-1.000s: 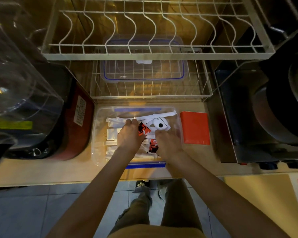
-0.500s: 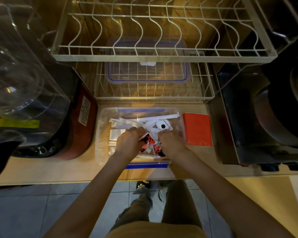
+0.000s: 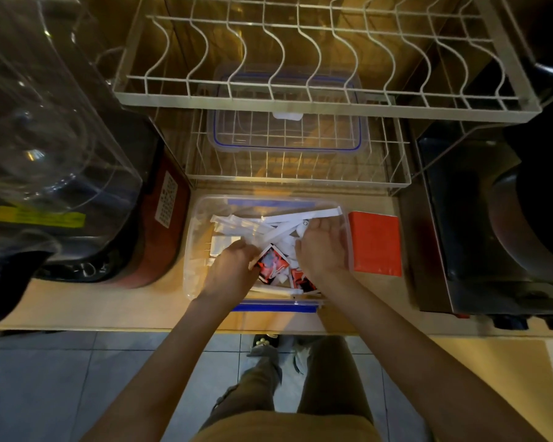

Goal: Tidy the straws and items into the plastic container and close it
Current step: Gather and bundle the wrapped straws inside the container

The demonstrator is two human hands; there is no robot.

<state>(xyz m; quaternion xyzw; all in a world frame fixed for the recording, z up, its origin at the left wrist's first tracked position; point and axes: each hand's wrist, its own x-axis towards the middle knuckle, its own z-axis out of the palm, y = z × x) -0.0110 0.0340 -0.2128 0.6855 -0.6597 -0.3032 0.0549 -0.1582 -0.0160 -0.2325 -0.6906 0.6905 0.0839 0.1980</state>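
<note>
A clear plastic container (image 3: 196, 224) with blue clips sits on the counter just in front of me. It holds white paper-wrapped straws (image 3: 284, 222) and red-and-black sachets (image 3: 273, 264). Both hands are inside it. My left hand (image 3: 232, 271) is at the left-centre, its fingers curled against the edge of a red sachet. My right hand (image 3: 324, 247) lies palm down over the straws by the right wall, its fingertips hidden among them. The clear lid (image 3: 288, 137) with its blue seal rests on the lower wire shelf behind the container.
A red pad (image 3: 375, 244) lies right of the container. A white wire dish rack (image 3: 326, 103) overhangs the back. A clear water jug and a red appliance (image 3: 160, 224) stand left. A dark metal cooker (image 3: 479, 224) is on the right. Tiled floor lies below the counter edge.
My right hand has slid from the container's middle toward its right wall and flattened over the straws. My left hand stays at the left-centre beside the sachets.
</note>
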